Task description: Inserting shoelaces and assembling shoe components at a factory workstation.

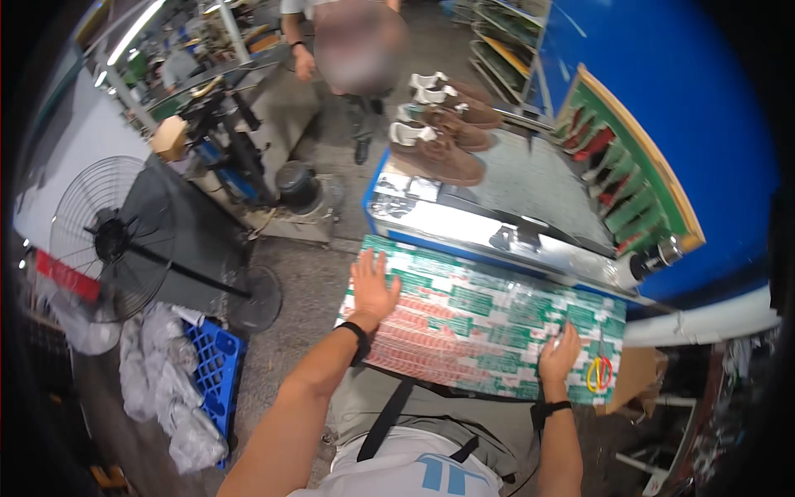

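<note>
My left hand point(375, 286) lies flat on the left part of a worktop point(472, 302) covered in green, white and red printed tape. Its fingers are spread and nothing is under them but the cover. Near the right end, my right hand point(560, 354) rests on the same surface with its fingers loosely stretched out, holding nothing that I can see. Just right of it lies a pair of scissors point(599, 375) with yellow and red handles. Beyond the worktop, several brown shoes point(447, 157) with white linings stand on the left end of a grey conveyor belt point(526, 178).
A green rack point(629, 157) holding long narrow pieces flanks the belt on the right. At the left stand a black pedestal fan point(112, 240) and a blue plastic crate point(214, 373) beside clear plastic bags point(166, 389). A person point(360, 45) stands beyond the shoes. A cardboard box point(633, 377) sits below the worktop's right end.
</note>
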The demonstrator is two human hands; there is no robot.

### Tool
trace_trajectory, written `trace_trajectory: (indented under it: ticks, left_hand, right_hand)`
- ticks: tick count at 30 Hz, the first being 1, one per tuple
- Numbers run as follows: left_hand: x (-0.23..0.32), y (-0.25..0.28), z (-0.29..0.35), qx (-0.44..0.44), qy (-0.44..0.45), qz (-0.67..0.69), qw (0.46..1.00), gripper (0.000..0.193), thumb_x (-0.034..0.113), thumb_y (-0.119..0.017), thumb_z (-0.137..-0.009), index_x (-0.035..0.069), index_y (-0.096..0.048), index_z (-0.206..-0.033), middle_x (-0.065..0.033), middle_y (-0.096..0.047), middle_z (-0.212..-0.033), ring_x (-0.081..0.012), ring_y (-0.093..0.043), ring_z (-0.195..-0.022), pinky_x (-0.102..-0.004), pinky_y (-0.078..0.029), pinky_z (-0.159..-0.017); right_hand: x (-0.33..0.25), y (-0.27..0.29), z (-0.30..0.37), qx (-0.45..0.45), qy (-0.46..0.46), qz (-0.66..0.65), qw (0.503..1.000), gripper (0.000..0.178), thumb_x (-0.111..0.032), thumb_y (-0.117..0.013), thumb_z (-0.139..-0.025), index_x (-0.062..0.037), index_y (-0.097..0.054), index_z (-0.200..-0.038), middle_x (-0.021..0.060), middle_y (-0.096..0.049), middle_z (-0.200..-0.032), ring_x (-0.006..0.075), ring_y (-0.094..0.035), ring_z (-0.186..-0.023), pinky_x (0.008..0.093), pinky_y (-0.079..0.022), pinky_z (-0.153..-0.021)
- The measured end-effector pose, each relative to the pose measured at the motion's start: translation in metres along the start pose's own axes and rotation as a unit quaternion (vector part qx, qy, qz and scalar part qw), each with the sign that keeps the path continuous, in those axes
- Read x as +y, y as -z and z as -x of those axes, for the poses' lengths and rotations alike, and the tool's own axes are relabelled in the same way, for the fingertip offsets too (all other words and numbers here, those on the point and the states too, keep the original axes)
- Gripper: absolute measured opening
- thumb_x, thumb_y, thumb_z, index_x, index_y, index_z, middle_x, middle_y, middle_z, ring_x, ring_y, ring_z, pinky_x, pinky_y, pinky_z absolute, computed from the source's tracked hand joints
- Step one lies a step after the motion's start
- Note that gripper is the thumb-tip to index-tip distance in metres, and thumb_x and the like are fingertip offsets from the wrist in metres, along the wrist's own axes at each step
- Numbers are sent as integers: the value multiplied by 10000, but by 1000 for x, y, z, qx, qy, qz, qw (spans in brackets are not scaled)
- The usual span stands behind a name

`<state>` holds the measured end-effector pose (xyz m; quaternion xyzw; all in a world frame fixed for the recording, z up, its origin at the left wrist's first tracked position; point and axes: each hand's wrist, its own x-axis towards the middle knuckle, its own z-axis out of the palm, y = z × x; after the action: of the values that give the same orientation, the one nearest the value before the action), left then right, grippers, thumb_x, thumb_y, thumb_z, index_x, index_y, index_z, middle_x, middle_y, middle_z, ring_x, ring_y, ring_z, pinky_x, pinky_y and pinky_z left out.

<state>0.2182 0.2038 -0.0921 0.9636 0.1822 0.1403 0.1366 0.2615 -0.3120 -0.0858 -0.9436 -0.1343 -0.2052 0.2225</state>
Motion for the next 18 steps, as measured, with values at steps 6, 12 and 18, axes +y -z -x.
trace_trajectory:
  ticks: [6,12,18]
  left_hand:
    - [-7,7,11,0,12,24,1000,738,368,-665,-1023,23,-466,-1644,-283,-343,-1746,-485,-280,-1636,-646,-174,-1350]
    - [-6,5,5,25,-3,33,999,719,349,-673,-1024,18,-476,-1631,-290,-365,-1729,-495,-306,-1621,-652,-194,-1338]
    - [-9,4,5,39,-16,38,998,712,347,-679,-1023,2,-481,-1614,-307,-384,-1713,-506,-324,-1607,-658,-201,-1330]
  right_hand:
    - [-12,-4,-6,-9,-18,37,999,460,-180,-589,-986,48,-660,-1379,243,-668,-1329,458,-592,-1270,550,-426,-1145]
    - [-18,-3,-11,4,-42,34,999,441,-181,-591,-988,34,-675,-1363,233,-675,-1322,450,-599,-1260,534,-433,-1145]
    - [-20,-3,-10,19,-49,26,998,422,-181,-607,-981,26,-691,-1339,228,-674,-1305,448,-599,-1251,530,-431,-1146]
